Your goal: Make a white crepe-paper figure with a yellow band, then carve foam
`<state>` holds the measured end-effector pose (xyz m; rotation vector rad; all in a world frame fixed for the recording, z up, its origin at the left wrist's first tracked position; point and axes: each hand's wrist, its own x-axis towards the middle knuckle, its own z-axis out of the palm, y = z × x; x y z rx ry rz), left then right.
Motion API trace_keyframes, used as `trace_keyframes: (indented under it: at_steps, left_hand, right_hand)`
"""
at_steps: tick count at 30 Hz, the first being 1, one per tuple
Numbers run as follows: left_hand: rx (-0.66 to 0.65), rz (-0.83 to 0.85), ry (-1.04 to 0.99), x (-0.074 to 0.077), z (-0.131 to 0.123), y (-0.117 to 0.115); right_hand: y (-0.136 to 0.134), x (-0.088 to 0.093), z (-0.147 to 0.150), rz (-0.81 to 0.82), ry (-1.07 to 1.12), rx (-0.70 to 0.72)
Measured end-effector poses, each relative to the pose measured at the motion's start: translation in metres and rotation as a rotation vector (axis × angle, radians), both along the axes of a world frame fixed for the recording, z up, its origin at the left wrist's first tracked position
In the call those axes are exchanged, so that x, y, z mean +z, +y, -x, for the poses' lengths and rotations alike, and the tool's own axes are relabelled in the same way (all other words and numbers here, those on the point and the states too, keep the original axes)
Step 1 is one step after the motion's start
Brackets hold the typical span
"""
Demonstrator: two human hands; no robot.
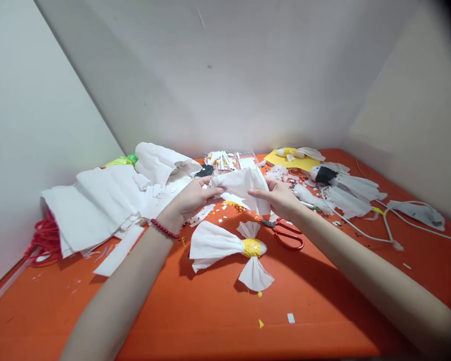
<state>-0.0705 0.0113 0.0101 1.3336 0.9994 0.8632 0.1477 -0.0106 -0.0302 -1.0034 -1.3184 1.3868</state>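
Between my two hands a piece of white crepe paper (238,183) is held up above the table. My left hand (195,198) pinches its left end, thumb on the near side. At its right end my right hand (278,195) grips it between thumb and fingers. Below lies a paper fish (252,247) with a yellow band, a pale rounded head pointing right, a wide white pleated tail and two white fins. Red-handled scissors (287,234) rest just beyond it, under my right forearm.
Large white crepe sheets (101,205) lie at the left, near red cord (47,235). A black-banded paper fish (326,175) and a white cable (355,230) are at the right. Yellow card (304,161) lies at the back. Paper scraps dot the orange table (195,321).
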Motion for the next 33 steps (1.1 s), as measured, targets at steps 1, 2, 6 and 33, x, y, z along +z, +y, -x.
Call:
trace_keyframes:
  at_steps: [1,2,6,33]
  left_hand:
    - [0.046,-0.015,-0.043,-0.003,-0.005,-0.002]
    - [0.091,-0.037,-0.076,-0.006,-0.009,-0.003]
    - [0.257,-0.129,-0.165,-0.012,-0.024,-0.004]
    - [0.276,0.278,-0.294,0.000,-0.004,-0.033]
  right_hand:
    - [-0.002,0.000,-0.001,0.013,0.009,-0.011]
    - [-0.006,-0.001,-0.002,0.025,0.028,-0.023]
    - [-0.019,-0.004,-0.002,0.082,0.144,-0.057]
    - [-0.034,-0.002,-0.015,0.155,0.131,-0.290]
